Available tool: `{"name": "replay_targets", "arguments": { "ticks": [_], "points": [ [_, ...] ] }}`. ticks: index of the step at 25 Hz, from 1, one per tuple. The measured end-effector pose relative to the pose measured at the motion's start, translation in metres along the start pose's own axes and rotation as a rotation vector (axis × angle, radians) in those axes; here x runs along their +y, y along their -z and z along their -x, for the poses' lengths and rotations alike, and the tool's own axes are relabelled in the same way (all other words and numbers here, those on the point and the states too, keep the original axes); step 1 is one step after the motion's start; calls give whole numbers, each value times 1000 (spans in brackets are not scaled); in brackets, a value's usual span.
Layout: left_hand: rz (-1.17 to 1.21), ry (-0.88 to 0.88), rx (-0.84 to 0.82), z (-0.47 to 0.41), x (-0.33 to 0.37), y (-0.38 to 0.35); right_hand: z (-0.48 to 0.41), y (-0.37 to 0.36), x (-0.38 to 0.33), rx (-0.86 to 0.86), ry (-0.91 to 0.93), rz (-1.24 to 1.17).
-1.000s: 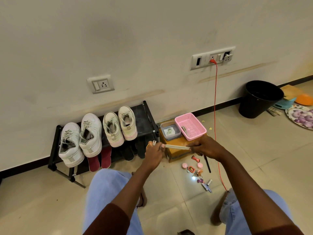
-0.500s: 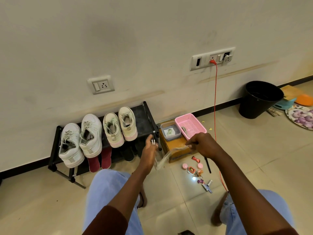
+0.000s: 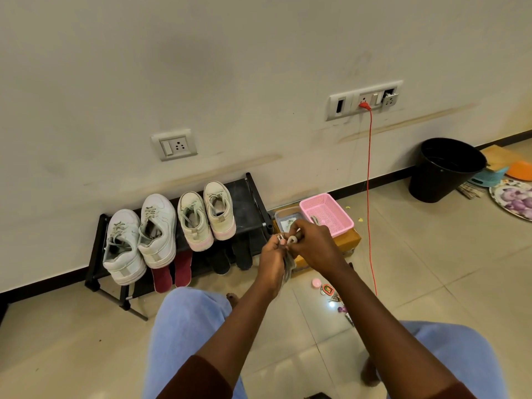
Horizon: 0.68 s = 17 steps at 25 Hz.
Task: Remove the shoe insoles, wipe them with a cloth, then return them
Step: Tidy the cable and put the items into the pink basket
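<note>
Cloth (image 3: 288, 266) is the thing in hand: a limp grey piece bunched between both hands, its loose end hanging below them, in front of a cardboard box (image 3: 352, 241). The left hand (image 3: 273, 254) pinches it from below with curled fingers. The right hand (image 3: 315, 243) grips the upper end, fingers closed over it (a small pale curl shows at the fingertips, too small to identify). The cloth looks light and soft, likely to fold and slip rather than hold a shape, so it is best gathered into a pad in one palm.

What appear to be two red insoles (image 3: 161, 279) poke out from the lower shelf of the shoe rack (image 3: 244, 203), under the white sneakers (image 3: 157, 231). They look thin and bendy. The end nearest the person is the easy hold, with the length supported against flopping. A cream pair (image 3: 219, 208) with pink soles stands beside the sneakers. A pink basket (image 3: 342, 223) sits on the box just beyond the hands.
</note>
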<state>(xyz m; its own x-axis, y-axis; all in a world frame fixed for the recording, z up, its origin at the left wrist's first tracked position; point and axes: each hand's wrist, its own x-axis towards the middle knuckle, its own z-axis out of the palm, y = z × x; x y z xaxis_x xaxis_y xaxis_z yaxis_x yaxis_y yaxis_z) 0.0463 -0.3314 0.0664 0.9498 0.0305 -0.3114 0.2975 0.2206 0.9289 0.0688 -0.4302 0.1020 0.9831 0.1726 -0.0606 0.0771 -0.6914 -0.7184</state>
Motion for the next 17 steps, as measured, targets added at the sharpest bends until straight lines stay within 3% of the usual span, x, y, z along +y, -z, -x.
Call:
{"name": "replay_targets", "arguments": {
  "ticks": [10,14,17],
  "points": [
    [-83,-5,46,-14,-3,-3,4,-12,10,243,96,-42],
    [63,39,22,-18,-7,-7,-6,-12,19,278,109,-24],
    [237,79,11,-20,-4,-7,-9,-14,27,283,1,-226]
  ]
}}
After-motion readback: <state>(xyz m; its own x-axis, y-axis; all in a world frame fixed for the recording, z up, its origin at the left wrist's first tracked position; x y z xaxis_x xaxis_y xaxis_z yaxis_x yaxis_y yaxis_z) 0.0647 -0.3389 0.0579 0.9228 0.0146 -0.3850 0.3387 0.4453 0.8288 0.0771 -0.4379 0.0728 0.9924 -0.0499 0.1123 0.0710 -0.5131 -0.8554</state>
